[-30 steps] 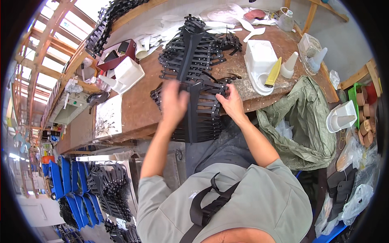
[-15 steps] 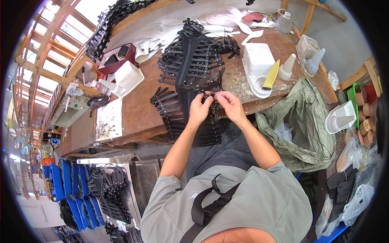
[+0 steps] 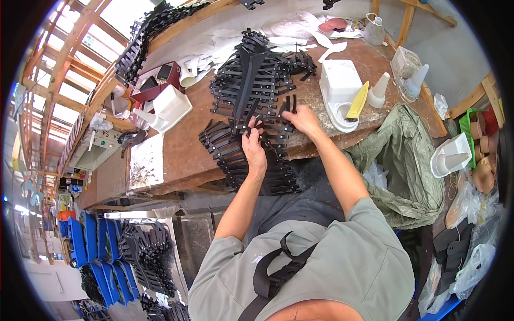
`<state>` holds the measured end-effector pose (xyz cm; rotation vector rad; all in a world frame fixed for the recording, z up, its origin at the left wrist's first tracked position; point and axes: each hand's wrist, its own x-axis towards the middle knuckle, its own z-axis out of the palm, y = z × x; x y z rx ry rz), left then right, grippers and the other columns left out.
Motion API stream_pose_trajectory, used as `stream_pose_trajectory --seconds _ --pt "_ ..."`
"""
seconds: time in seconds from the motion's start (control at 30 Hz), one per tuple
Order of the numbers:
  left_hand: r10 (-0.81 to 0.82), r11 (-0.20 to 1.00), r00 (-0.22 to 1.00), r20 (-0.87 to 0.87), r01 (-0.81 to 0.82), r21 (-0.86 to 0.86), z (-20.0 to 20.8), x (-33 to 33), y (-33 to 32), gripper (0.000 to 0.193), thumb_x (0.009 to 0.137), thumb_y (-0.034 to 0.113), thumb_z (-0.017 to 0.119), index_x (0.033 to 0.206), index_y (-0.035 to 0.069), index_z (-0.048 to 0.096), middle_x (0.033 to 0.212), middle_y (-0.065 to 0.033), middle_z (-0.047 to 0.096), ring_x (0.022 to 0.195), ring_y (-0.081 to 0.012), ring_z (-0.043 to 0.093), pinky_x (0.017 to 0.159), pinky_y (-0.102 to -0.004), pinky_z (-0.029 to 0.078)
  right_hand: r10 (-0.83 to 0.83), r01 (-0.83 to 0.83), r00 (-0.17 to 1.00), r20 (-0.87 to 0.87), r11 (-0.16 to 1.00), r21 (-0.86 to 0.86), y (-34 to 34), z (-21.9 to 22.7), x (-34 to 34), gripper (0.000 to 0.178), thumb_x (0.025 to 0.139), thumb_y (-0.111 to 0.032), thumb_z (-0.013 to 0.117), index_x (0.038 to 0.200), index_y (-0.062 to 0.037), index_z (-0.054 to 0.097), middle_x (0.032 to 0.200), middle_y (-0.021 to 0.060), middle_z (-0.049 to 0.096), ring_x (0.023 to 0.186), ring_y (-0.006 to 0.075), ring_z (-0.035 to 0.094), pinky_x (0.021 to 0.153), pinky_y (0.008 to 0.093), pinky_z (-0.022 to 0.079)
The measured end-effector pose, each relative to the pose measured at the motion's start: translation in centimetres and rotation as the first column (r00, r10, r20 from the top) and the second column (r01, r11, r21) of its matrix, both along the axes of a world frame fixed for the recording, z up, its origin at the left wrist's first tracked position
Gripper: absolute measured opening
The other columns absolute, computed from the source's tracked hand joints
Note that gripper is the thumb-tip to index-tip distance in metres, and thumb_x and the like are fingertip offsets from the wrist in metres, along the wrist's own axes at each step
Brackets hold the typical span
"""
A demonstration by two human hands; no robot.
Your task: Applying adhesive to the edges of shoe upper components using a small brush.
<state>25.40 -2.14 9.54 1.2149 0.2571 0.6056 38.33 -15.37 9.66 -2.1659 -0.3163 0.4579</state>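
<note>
A stack of black strappy pieces with small metal studs, which look like sandal uppers (image 3: 247, 80), lies on the brown workbench. A second bundle of black straps (image 3: 222, 147) spreads below it and hangs over the bench's front edge. At the joint between the two bundles, my left hand (image 3: 255, 151) has its fingers curled on a dark strap. To its right, my right hand (image 3: 304, 121) pinches loose black strap ends (image 3: 289, 104) beside the stack. The fingertips partly hide what each hand grips.
Right of the stack stand a white container (image 3: 341, 80), a yellow-handled tool (image 3: 357, 101) and a white cone-topped bottle (image 3: 379, 90). A green sack (image 3: 399, 160) opens below the bench's right edge. Left are another white container (image 3: 170, 106), a dark red box (image 3: 160, 80) and a white sheet (image 3: 146, 163).
My hands, together over the straps before, have parted. The right has moved up and right with strap ends; the left has shifted slightly left. The lower bundle has swung a little.
</note>
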Motion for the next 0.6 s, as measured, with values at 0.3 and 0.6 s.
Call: stream_pose_trajectory --seconds 0.3,0.6 --pt "0.085 0.993 0.994 0.069 -0.090 0.078 -1.8 -0.1 0.7 0.039 0.099 0.024 0.039 0.130 0.002 0.041 0.133 -0.0083 0.049 0.111 -0.0208 0.052 0.096 -0.0346 0.039 0.298 0.469 0.834 -0.465 0.060 0.881 -1.1 -1.0 -3.5 0.040 0.088 -0.018 0.064 0.121 -0.0041 0.047 0.108 0.0125 0.060 0.100 0.0260 0.060 0.086 0.0371 0.050" --pt "0.058 0.997 0.995 0.082 -0.061 0.040 -3.0 0.3 1.2 0.040 0.098 0.023 0.041 0.131 0.000 0.040 0.131 -0.0108 0.049 0.108 -0.0215 0.052 0.096 -0.0339 0.039 0.302 0.402 0.876 -0.377 -0.025 0.915 0.0 -0.3 -3.8 0.053 0.084 0.003 0.058 0.131 0.0060 0.033 0.118 0.0167 0.054 0.101 0.0229 0.059 0.089 0.0328 0.048"
